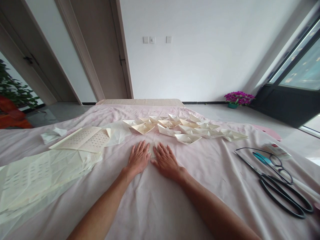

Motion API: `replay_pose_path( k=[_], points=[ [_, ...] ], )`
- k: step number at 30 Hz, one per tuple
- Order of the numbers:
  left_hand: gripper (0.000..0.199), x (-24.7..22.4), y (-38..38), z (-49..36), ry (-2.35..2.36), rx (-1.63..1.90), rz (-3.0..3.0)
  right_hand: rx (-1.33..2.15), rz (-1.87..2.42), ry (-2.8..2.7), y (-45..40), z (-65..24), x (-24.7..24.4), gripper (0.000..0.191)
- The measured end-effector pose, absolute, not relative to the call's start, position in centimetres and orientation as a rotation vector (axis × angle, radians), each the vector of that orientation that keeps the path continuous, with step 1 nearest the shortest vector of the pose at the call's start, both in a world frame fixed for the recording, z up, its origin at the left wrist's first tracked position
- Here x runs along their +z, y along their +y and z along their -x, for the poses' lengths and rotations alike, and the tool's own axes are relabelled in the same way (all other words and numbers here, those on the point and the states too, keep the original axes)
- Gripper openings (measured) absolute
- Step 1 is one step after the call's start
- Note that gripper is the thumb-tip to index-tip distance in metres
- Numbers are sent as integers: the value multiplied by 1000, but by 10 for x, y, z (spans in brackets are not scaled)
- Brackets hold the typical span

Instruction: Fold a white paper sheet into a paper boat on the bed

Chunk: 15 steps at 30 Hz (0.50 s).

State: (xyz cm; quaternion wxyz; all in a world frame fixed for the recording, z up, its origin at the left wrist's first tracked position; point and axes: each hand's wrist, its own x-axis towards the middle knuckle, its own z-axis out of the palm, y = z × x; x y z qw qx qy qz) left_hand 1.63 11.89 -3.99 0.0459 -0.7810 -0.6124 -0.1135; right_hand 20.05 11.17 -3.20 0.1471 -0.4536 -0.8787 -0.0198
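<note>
My left hand [139,156] lies flat, palm down, with its fingers stretched forward. Beside it my right hand [166,159] rests the same way, thumb pointing toward the left one. Between and partly under the fingers is a small piece of pale paper [152,150], mostly hidden, so its folded shape cannot be made out. Just beyond the fingertips stand several folded paper boats [188,138] in a loose cluster. To the left of my hands lies a printed sheet of paper [85,139], with a stack of thin printed sheets [37,176] nearer to me.
A pale pink cloth [160,206] with wrinkles covers the table. At the right lie large black-handled scissors [280,191], eyeglasses [276,160], a turquoise object [262,158] and a small white box [278,150]. Crumpled white paper [53,135] is at the far left.
</note>
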Motion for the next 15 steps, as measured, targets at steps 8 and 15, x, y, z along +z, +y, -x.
replay_pose_path(
  k=[8, 15],
  points=[
    [56, -35, 126, 14, -2114, -190, 2233, 24, 1574, -2406, 122, -214, -27, 53],
    [53, -38, 119, 7, -2143, -235, 2136, -121, 1190, -2492, 100, -200, -17, 53]
  ],
)
